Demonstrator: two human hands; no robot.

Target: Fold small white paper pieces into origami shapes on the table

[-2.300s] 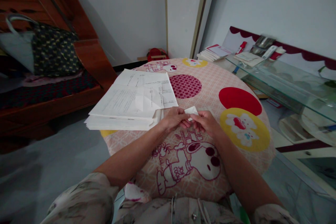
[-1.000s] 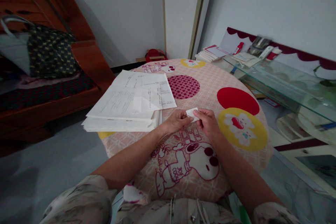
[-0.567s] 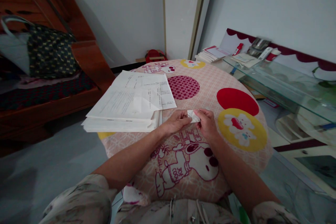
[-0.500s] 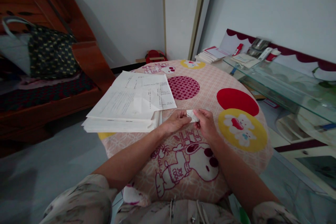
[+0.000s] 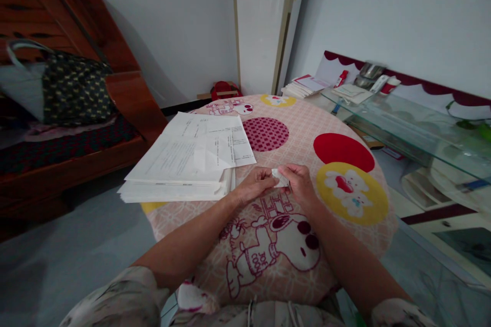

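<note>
A small piece of white folded paper point(image 5: 281, 178) is pinched between my two hands, just above the patterned tablecloth point(image 5: 284, 245). My left hand point(image 5: 258, 184) is closed on its left side, thumb on top. From the right, my right hand point(image 5: 298, 180) grips the other side with thumb and fingers. Parts of the paper are hidden under the fingers. To the left of my hands lies a thick stack of printed sheets point(image 5: 172, 163), its top sheets askew and one creased corner folded over.
A glass-topped stand point(image 5: 414, 127) runs along the right, carrying papers, a red tube point(image 5: 341, 78) and metal containers point(image 5: 369, 72). Behind the table stands a tall white cabinet-like unit point(image 5: 259, 36). A wooden bench point(image 5: 130, 97) with a patterned bag point(image 5: 74, 87) is at left.
The view has tilted up slightly, so everything sits lower. Both hands still hold the white paper, with a small shift in its angle and the fingers on it.
</note>
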